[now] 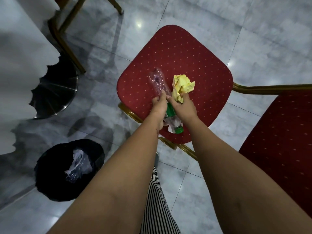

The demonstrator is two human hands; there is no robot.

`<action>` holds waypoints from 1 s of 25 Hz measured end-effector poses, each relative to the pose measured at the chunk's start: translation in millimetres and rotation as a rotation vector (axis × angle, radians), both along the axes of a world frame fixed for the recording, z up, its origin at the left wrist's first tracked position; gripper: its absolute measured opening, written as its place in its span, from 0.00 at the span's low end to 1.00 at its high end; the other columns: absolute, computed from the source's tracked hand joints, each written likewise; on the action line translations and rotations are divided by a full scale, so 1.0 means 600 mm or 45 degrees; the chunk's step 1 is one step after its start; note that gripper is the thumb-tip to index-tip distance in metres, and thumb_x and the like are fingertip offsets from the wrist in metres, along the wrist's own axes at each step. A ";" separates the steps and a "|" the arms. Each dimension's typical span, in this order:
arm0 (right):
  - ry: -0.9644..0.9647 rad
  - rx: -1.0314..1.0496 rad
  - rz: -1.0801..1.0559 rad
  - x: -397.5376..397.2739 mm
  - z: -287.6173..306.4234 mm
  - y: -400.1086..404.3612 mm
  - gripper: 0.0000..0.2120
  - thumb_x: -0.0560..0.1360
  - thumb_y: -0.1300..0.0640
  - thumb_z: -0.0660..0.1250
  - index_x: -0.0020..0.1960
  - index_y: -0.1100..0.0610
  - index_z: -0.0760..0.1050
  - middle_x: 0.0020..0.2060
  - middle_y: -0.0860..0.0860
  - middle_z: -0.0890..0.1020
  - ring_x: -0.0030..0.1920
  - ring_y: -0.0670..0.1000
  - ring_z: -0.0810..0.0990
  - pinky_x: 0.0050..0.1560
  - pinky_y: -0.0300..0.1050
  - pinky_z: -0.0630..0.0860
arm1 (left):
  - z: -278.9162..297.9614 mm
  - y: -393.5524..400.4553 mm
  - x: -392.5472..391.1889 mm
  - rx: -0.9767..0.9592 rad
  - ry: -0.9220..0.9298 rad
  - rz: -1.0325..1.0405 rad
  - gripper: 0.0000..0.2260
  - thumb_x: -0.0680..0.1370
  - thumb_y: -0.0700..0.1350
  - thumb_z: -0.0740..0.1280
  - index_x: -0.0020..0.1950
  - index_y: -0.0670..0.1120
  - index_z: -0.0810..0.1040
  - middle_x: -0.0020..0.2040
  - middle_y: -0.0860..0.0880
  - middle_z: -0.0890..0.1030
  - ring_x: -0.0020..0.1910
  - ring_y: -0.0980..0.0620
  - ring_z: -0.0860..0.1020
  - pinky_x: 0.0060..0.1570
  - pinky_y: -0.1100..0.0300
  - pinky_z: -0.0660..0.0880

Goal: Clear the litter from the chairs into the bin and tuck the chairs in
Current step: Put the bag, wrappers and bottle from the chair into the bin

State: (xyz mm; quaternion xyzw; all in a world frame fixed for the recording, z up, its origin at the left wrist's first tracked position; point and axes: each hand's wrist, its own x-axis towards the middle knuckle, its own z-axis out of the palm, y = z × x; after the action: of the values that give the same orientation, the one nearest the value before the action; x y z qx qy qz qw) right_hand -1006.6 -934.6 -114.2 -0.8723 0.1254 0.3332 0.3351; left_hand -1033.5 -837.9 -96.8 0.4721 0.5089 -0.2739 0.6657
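Over a red chair seat (175, 68), the left hand (159, 103) closes its grip on a clear plastic bottle (158, 83); the right hand (183, 105) pinches crumpled yellow paper (182, 85). A black bin (50, 159) stands left.

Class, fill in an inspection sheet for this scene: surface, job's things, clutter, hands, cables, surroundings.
Surface: red chair seat, dotted, gold frame.
Job's things: clear plastic bottle, yellow crumpled paper on the seat; black bin on the floor, litter inside.
Clutter: white scrap under the bottle's green cap.
Hands: left hand on the bottle; right hand pinching the paper.
Cables: nothing seen.
Surroundings: grey marble floor, white tablecloth, second red chair.
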 end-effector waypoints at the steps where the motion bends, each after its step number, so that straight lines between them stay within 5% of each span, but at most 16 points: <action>1: -0.008 0.010 -0.009 -0.004 0.000 0.001 0.36 0.73 0.34 0.65 0.73 0.53 0.64 0.63 0.58 0.76 0.62 0.60 0.76 0.61 0.52 0.74 | -0.003 0.002 -0.002 -0.005 -0.010 0.007 0.25 0.79 0.67 0.51 0.70 0.54 0.63 0.64 0.45 0.74 0.59 0.42 0.75 0.54 0.41 0.76; 15: -0.116 0.059 -0.006 -0.090 0.052 0.071 0.37 0.72 0.34 0.67 0.72 0.54 0.64 0.64 0.57 0.76 0.63 0.59 0.75 0.55 0.46 0.70 | 0.031 0.071 -0.087 0.071 -0.151 0.055 0.22 0.82 0.60 0.52 0.71 0.50 0.65 0.67 0.43 0.74 0.64 0.42 0.74 0.64 0.42 0.72; 20: -0.136 0.117 0.025 -0.189 0.081 0.151 0.36 0.72 0.35 0.67 0.72 0.54 0.65 0.62 0.56 0.77 0.59 0.56 0.77 0.57 0.48 0.75 | 0.063 0.151 -0.187 0.108 -0.168 0.134 0.15 0.82 0.58 0.52 0.60 0.51 0.69 0.64 0.43 0.76 0.60 0.43 0.76 0.60 0.42 0.75; 25: -0.112 0.141 0.111 -0.368 0.090 0.271 0.32 0.72 0.36 0.67 0.68 0.54 0.67 0.60 0.54 0.78 0.58 0.56 0.77 0.59 0.53 0.76 | 0.065 0.268 -0.377 0.157 -0.121 0.152 0.23 0.82 0.60 0.53 0.73 0.49 0.63 0.66 0.41 0.74 0.62 0.41 0.75 0.61 0.41 0.74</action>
State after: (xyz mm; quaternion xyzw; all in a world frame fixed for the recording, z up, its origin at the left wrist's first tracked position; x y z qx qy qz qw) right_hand -1227.7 -771.8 -60.2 -0.8708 0.0538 0.3154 0.3731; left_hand -1259.7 -677.1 -57.7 0.4935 0.5197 -0.1792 0.6739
